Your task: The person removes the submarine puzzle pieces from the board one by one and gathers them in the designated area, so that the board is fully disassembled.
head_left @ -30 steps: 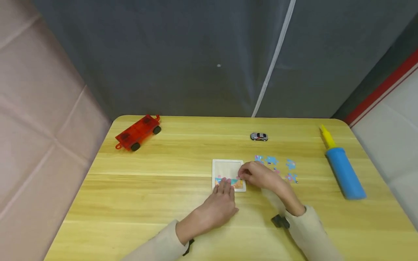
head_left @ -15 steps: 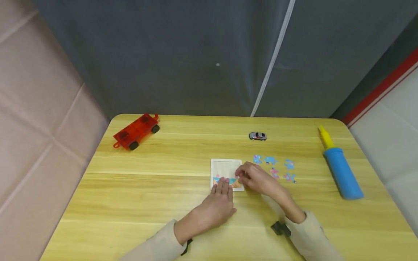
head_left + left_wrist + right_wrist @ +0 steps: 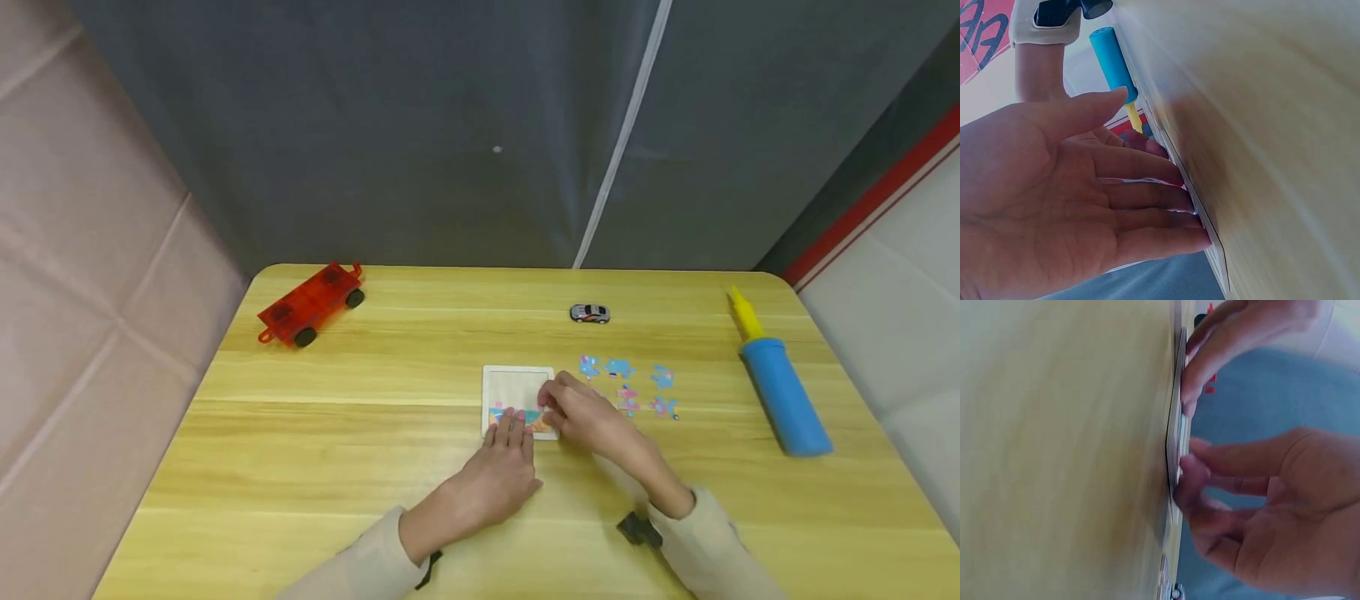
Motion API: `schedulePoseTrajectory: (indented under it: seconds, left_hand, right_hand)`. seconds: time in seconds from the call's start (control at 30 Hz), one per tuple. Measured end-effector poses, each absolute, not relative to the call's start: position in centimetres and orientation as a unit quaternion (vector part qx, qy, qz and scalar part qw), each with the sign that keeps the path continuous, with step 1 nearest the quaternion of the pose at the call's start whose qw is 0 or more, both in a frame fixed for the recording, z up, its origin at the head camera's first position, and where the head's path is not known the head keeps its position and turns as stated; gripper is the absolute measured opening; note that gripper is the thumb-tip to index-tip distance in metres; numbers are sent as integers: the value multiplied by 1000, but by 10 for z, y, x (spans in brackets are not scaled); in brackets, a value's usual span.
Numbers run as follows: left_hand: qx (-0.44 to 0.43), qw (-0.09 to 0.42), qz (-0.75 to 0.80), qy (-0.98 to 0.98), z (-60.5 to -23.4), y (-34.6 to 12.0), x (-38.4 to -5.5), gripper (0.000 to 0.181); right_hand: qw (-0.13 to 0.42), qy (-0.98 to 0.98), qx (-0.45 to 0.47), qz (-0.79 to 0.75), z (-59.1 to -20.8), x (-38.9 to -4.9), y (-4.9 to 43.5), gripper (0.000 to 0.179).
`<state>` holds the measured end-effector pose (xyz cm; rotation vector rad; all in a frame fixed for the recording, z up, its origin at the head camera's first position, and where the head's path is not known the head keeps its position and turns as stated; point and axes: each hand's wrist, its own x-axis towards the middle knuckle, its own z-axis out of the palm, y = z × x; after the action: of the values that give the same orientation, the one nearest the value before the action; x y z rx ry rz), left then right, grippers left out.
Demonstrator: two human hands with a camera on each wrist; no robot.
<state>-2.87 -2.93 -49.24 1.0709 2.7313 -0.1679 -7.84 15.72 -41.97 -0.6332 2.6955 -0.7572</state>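
Observation:
A small square puzzle tray (image 3: pixel 517 387) with a white rim lies on the table in the head view. Joined jigsaw pieces with blue and orange print fill its near side. Straight fingers of my left hand (image 3: pixel 501 479) press down on them; the left wrist view shows this hand (image 3: pixel 1085 200) spread, fingertips at the tray. My right hand (image 3: pixel 588 414) curls at the tray's right side, thumb and fingertips pinching at the corner puzzle piece (image 3: pixel 541 424), mostly covered by the fingers. From the right wrist view, the right hand (image 3: pixel 1272 506) has its fingertips right at the tray's edge.
Several loose blue and pink jigsaw pieces (image 3: pixel 619 367) lie right of the tray. Behind them is a silver toy car (image 3: pixel 590 313). A red wheeled toy cart (image 3: pixel 312 305) stands at the back left, and a blue hand pump (image 3: pixel 786 398) with a yellow nozzle lies at the right.
My right hand has shifted slightly toward me along the tray's right side, its fingertips staying at the corner piece. The left hand keeps pressing. The whole head view has drifted a little.

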Motion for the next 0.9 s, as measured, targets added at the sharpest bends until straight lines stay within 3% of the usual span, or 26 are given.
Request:
schedulePoseTrajectory:
  seconds: [0.2,0.43,0.67,0.9]
  left_hand:
    - [364,103,-48,924,-493,-30,-29,77]
    - [367,98,-53,924,-495,-31,-28,77]
    - [371,92,-56,922,-493,-30,-26,75]
    - [352,135,-32,926,-454,-29,-21,71]
  right_hand:
    - [126,924,-218,-287,-422,-76,152,16]
    - [153,907,-185,-345,-425,-82,153,13]
    - [143,900,-187,-366,-426,-85,158,11]
    - [150,897,-183,-374,-414,-92,178,12]
